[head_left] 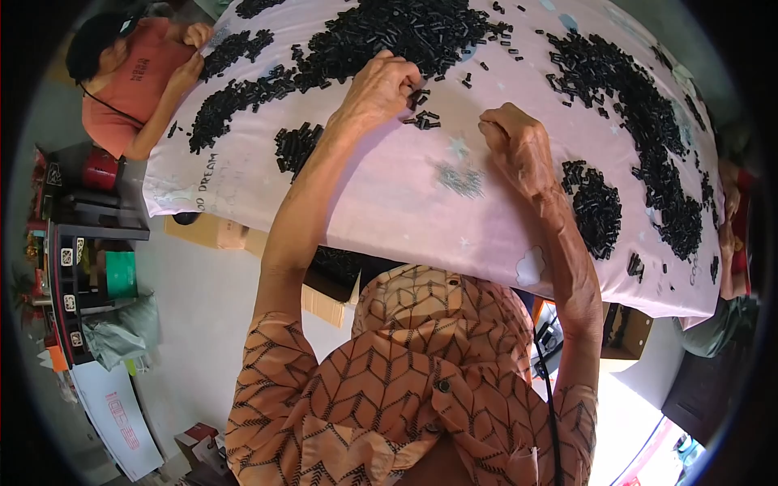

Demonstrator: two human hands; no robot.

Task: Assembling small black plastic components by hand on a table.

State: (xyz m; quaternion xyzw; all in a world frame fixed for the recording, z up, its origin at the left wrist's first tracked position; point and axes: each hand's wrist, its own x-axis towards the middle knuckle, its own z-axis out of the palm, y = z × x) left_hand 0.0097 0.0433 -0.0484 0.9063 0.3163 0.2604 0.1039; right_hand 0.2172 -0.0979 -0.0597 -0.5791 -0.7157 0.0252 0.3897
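My left hand (pixel 382 87) is closed in a pinch at the near edge of a big heap of small black cylindrical pieces (pixel 389 36). A black piece (pixel 418 99) shows right at its fingertips, and a few loose pieces (pixel 425 121) lie just below them. To the right, my right hand (pixel 517 142) hovers over the cloth with fingers curled together; what they hold, if anything, is hidden. Between and below the hands is a patch of thin, short, greenish-silver slivers (pixel 460 180), too fine to make out. Smaller black piles sit beside my left forearm (pixel 297 148) and right forearm (pixel 596 211).
A pink patterned cloth (pixel 389 202) covers the table. A long band of black pieces (pixel 648 130) curves down its right side. At the far left, a person in an orange shirt (pixel 134 81) works at another pile. Cardboard boxes (pixel 207 231) stand under the table edge.
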